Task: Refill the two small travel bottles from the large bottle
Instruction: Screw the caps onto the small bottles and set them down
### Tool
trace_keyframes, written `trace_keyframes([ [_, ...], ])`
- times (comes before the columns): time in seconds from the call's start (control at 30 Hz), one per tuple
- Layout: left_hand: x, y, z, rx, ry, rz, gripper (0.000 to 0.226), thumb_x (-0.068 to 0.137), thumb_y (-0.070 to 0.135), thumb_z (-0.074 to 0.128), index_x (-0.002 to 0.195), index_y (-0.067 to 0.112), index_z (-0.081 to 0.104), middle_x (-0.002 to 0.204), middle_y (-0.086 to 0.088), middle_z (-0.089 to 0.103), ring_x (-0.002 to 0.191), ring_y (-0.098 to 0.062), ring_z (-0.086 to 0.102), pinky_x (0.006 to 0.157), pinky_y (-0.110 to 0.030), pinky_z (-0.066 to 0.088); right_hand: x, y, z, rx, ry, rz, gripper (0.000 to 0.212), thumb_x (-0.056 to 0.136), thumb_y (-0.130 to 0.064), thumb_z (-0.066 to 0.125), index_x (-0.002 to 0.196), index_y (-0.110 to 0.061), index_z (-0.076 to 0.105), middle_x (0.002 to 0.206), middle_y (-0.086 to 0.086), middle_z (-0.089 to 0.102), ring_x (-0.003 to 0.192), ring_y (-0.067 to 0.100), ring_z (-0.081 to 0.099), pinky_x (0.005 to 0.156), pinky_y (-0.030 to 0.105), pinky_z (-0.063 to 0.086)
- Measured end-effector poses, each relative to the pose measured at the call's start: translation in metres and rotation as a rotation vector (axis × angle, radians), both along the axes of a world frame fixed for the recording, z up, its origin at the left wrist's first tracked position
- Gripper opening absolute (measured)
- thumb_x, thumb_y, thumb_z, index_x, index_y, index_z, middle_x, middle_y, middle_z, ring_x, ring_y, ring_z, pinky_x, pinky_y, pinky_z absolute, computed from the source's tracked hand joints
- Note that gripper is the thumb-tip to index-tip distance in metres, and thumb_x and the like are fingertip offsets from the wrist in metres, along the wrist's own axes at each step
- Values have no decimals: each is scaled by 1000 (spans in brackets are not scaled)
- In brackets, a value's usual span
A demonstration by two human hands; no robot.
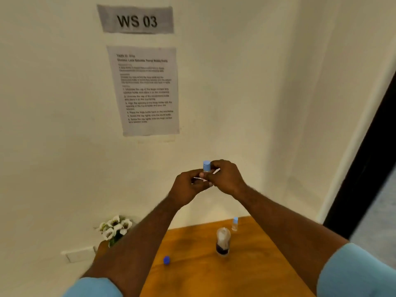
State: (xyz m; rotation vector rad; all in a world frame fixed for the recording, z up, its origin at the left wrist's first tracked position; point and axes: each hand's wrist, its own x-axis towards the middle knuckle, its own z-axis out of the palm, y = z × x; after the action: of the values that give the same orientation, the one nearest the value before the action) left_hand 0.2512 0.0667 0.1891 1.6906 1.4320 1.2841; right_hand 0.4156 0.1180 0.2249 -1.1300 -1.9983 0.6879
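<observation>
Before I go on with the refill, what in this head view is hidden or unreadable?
- Held travel bottle: body and fill level covered by left hand and right hand.
- Second travel bottle: too small to judge fill.
- Instruction sheet: text blurred.
- Wooden table: near side cut off by forearms.

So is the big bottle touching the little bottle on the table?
Apart. The head view shows bare wood table between the big bottle and the little bottle, which stands farther back.
</observation>
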Motion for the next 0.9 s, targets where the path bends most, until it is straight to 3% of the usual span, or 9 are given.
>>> trace_keyframes([
  [0.1, 3, 4, -35, -115, 153, 84, 68, 81, 50, 82, 140, 24, 61, 127, 7, 69, 109, -10, 66, 98, -30, 53, 24, 3, -39, -71, 2, -97, 46, 73, -50, 82, 109, -23, 72, 99, -10, 69, 83, 12, 65, 74, 25, 51],
  [0.2, 2, 9, -71, -167, 254, 122, 77, 81, 61, 75, 146, 27, 52, 144, 6, 59, 127, -13, 56, 104, -31, 46, 55, 12, -81, -120, -36, -193, 45, 74, -50, 82, 111, -25, 72, 96, -12, 67, 87, 9, 61, 70, 16, 41],
  [0.4, 2, 36, -128, -255, 379, 112, 91, 82, 73, 64, 157, 33, 31, 162, 3, 39, 148, -20, 38, 118, -41, 36, 110, 51, -158, -244, -125, -322, 33, 82, -42, 78, 110, -26, 70, 97, -12, 66, 89, 12, 61, 79, 26, 43],
  [0.53, 11, 61, -167, -328, 412, 88, 92, 84, 73, 61, 159, 34, 25, 166, 2, 32, 153, -21, 29, 122, -40, 29, 130, 83, -202, -289, -192, -333, 7, 86, -34, 72, 88, -27, 71, 84, -9, 69, 79, 14, 64, 65, 23, 43],
  [0.63, 20, 82, -197, -324, 452, 120, 86, 90, 69, 56, 160, 30, 26, 166, 1, 33, 152, -21, 30, 121, -38, 30, 137, 111, -241, -355, -196, -333, 19, 88, -31, 69, 71, -28, 60, 72, -11, 62, 68, 12, 60, 57, 22, 38],
  [0.77, 24, 98, -233, -286, 505, 169, 77, 96, 67, 48, 159, 27, 28, 163, 0, 37, 150, -19, 33, 115, -29, 29, 138, 144, -288, -397, -279, -276, 15, 93, -22, 63, 78, -20, 64, 74, -2, 64, 70, 17, 58, 56, 23, 35],
  [0.9, 22, 103, -266, -292, 549, 210, 72, 98, 67, 44, 159, 30, 26, 164, 0, 33, 150, -18, 31, 116, -33, 30, 136, 171, -322, -441, -285, -253, 9, 92, -20, 63, 84, -22, 65, 77, -5, 63, 71, 13, 58, 56, 22, 37],
])
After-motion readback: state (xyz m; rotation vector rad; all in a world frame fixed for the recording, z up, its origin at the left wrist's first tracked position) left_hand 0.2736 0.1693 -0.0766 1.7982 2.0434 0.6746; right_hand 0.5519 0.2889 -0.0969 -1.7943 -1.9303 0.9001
